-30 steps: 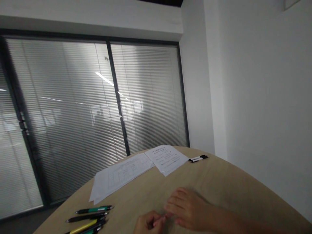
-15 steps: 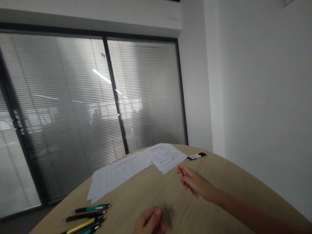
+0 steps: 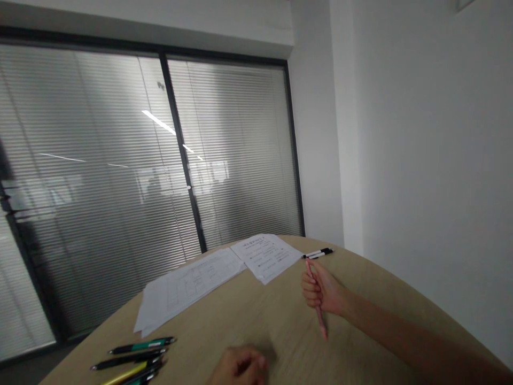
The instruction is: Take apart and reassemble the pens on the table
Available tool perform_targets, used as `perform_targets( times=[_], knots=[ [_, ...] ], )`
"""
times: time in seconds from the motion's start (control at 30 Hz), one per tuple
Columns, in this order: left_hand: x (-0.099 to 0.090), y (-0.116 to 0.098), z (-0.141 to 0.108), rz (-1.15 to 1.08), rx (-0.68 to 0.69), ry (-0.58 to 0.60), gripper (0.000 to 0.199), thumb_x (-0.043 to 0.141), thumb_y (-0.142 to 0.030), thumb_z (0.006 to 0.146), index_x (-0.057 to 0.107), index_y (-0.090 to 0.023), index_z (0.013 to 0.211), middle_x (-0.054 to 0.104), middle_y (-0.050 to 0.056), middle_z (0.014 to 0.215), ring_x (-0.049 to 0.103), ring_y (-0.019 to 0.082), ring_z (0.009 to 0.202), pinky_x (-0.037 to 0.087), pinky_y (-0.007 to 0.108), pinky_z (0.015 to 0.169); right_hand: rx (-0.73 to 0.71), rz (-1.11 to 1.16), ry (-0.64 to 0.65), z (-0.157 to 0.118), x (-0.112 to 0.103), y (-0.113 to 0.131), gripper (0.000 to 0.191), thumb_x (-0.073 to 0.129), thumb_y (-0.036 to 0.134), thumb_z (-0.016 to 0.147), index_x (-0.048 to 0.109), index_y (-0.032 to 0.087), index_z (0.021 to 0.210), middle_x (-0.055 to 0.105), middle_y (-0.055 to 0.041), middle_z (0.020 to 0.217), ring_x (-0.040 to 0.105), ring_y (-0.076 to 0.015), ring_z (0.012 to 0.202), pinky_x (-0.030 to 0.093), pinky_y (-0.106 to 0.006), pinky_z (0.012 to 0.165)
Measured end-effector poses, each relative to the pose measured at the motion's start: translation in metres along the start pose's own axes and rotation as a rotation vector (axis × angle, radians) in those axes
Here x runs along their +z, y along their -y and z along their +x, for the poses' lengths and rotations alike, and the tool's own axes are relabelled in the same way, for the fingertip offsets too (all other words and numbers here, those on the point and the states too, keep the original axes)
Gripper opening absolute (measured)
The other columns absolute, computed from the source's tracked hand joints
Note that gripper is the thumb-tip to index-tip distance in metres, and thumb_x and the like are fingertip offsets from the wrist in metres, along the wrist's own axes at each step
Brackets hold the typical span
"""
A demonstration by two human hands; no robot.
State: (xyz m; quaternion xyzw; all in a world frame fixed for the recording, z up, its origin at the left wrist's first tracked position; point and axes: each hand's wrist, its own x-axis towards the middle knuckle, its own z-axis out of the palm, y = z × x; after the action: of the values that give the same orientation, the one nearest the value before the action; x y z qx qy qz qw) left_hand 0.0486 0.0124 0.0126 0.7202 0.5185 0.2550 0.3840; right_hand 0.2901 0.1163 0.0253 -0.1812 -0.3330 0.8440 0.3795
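My right hand (image 3: 320, 289) is wrapped round a pink pen (image 3: 321, 323), its lower end pointing down toward the near side of the wooden table (image 3: 276, 315). The pen's upper end shows at my thumb, close to the black and white pens (image 3: 318, 253). At the bottom edge of the view, my left hand (image 3: 240, 366) rests low over the table with its fingers curled. Nothing can be made out in it. To its left lie several pens, among them a green and black pen (image 3: 142, 345) and a yellow pen (image 3: 126, 374).
Printed sheets (image 3: 192, 286) lie at the table's left side, and another printed paper (image 3: 266, 256) at the far edge. Beyond the table stand a glass partition with blinds (image 3: 240, 160) and a white wall (image 3: 420, 133).
My right hand has turned more upright, and the pink pen now shows clearly in it. My left hand has shifted slightly left and down in the view. The whole view has moved a little.
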Motion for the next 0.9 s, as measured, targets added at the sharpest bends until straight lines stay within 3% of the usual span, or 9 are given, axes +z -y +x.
perform_targets(
  times=[0.03,0.23,0.43,0.63,0.9],
  knots=[
    [-0.008,0.001,0.001,0.113,0.02,0.005,0.045,0.041,-0.055,0.072,0.053,-0.017,0.051,0.049,-0.003,0.049,0.047,0.012,0.049,0.036,0.022,0.051,-0.009,0.009,-0.008,0.0,-0.001,0.0,0.06,0.013,0.053,0.085,0.028,0.019,0.038,0.018,0.0092,0.031,0.009,-0.005,0.028,0.012,-0.018,0.029],
    [-0.048,0.02,0.009,0.453,0.1,-0.291,0.031,0.036,-0.033,0.079,0.06,-0.017,0.068,0.062,0.003,0.068,0.059,0.017,0.068,0.045,0.026,0.066,-0.013,0.028,0.004,-0.003,0.001,0.001,0.061,0.008,0.054,0.085,0.029,0.019,0.039,0.016,0.0093,0.032,0.008,-0.0054,0.029,0.011,-0.018,0.03],
    [-0.041,0.033,0.009,0.651,0.302,-0.318,0.019,0.051,-0.028,0.076,0.064,-0.019,0.086,0.064,0.008,0.094,0.059,0.022,0.091,0.046,0.036,0.083,-0.018,0.049,0.053,0.0,-0.007,-0.005,0.068,0.007,0.068,0.08,0.039,0.017,0.046,0.022,0.0093,0.036,0.011,-0.0045,0.032,0.015,-0.017,0.033],
    [-0.04,0.032,0.009,0.663,0.343,-0.308,0.015,0.051,-0.022,0.077,0.063,-0.02,0.084,0.064,0.007,0.09,0.06,0.02,0.086,0.049,0.034,0.079,-0.13,0.13,0.032,0.007,-0.025,-0.008,0.062,0.017,0.062,0.083,0.039,0.018,0.047,0.02,0.0099,0.037,0.011,-0.005,0.033,0.017,-0.018,0.034],
    [-0.04,0.031,0.009,0.681,0.357,-0.309,0.015,0.052,-0.021,0.076,0.063,-0.02,0.085,0.063,0.007,0.091,0.06,0.02,0.086,0.049,0.035,0.079,-0.189,0.139,0.022,0.008,-0.032,0.0,0.054,0.022,0.048,0.085,0.033,0.02,0.04,0.019,0.0091,0.034,0.011,-0.0063,0.03,0.016,-0.019,0.032]
  ],
)
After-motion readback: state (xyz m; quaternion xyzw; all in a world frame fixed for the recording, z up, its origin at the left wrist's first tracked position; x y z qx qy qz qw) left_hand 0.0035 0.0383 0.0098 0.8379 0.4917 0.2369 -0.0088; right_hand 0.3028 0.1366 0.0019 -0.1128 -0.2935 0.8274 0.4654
